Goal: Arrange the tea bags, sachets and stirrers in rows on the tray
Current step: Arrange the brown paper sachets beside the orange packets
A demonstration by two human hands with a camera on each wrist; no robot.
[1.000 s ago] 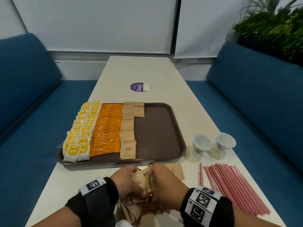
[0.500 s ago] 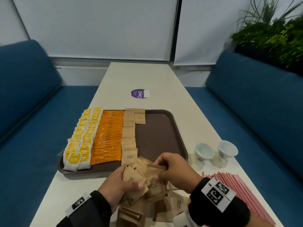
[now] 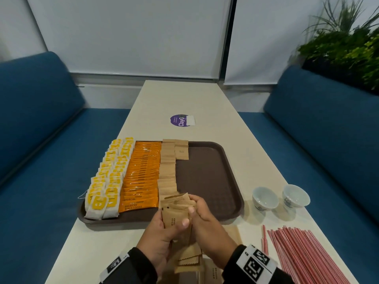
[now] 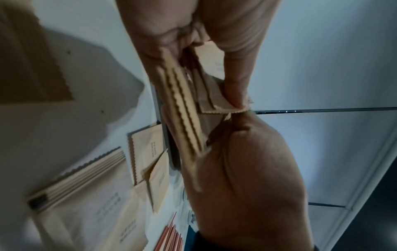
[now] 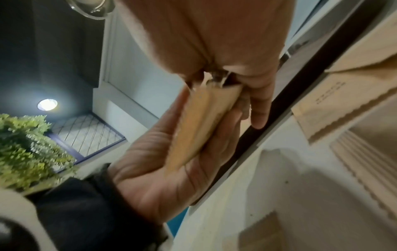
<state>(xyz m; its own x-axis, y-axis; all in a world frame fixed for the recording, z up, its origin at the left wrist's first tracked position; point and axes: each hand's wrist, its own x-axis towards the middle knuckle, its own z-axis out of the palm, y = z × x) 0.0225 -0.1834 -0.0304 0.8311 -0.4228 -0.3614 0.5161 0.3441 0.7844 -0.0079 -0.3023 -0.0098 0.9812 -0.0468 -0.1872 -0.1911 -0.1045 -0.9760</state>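
Both hands lower centre of frame: left hand (image 3: 164,232) clamps brown sachets (image 3: 176,220) upright, right hand (image 3: 203,218) pinches top ones. We judge open tray (image 3: 207,177) space lies just above-right, nearer right hand.

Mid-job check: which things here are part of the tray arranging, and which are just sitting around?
In the job: tray, tea bags, orange coffee sachets, brown sachets, the bunch that left hand and right hand grip, red stirrers.

Lying about: two cups, purple sticker, plant.
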